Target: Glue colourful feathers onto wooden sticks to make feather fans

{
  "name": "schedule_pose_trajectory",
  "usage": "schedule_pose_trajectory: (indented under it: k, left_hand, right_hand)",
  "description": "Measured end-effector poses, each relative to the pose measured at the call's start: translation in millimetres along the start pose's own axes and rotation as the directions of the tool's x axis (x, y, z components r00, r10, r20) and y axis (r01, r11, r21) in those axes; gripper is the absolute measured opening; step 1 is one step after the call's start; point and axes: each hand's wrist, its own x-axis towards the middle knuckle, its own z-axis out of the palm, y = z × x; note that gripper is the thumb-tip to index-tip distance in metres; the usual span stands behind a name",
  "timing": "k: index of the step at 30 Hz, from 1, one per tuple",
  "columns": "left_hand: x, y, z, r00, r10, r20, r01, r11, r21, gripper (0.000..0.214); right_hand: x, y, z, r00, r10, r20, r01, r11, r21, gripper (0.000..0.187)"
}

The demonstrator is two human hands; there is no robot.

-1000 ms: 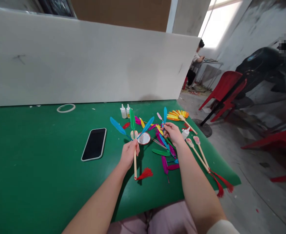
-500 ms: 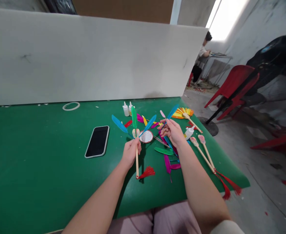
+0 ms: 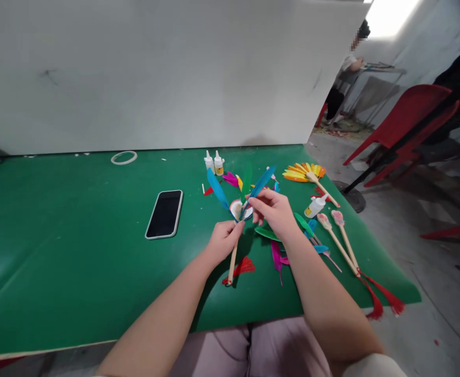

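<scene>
My left hand (image 3: 226,240) is closed around the upper part of a wooden fan handle (image 3: 233,261), with a red tassel (image 3: 245,266) at its lower end. Above that hand, a blue feather (image 3: 217,187) leans left and a green feather (image 3: 247,180) stands in the middle. My right hand (image 3: 273,210) pinches a blue feather (image 3: 262,181) at its lower end, close to the fan head. Whether its quill touches the fan is hard to make out. Behind the fan head lies a round white dish (image 3: 247,211), partly hidden.
Loose green feathers (image 3: 268,234) and magenta feathers (image 3: 276,254) lie by my right forearm. Further right are a glue bottle (image 3: 314,207), two wooden handles (image 3: 337,243) and a yellow-orange feather fan (image 3: 302,173). A phone (image 3: 164,214) lies left. A person sits in the background.
My right hand has brought its blue feather left, from over the loose feathers to the fan head. The fan now tilts to the right. The head view has shifted slightly.
</scene>
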Motion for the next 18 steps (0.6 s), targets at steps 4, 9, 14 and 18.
schedule_pose_trajectory:
  k: [4, 9, 14, 18]
  left_hand:
    - [-0.8, 0.0, 1.0, 0.994, 0.072, 0.081, -0.078, 0.994, 0.079, 0.047]
    - [-0.9, 1.3, -0.1, 0.989, 0.098, 0.114, -0.111, 0.987, 0.12, 0.047]
    - [-0.9, 0.1, 0.9, 0.984, 0.118, 0.136, -0.138, 0.979, 0.148, 0.047]
    - [-1.1, -0.4, 2.1, 0.979, 0.141, 0.145, -0.163, 0.975, 0.152, 0.047]
  right_hand:
    - [-3.4, -4.3, 2.7, 0.994, -0.111, 0.013, 0.11, 0.957, -0.269, 0.024]
    - [-2.6, -5.7, 0.2, 0.979, -0.195, 0.064, 0.203, 0.872, -0.445, 0.023]
    - [-2.2, -5.7, -1.0, 0.979, -0.197, 0.042, 0.193, 0.858, -0.477, 0.023]
    - [-2.2, -3.0, -0.8, 0.971, -0.228, 0.079, 0.233, 0.799, -0.554, 0.022]
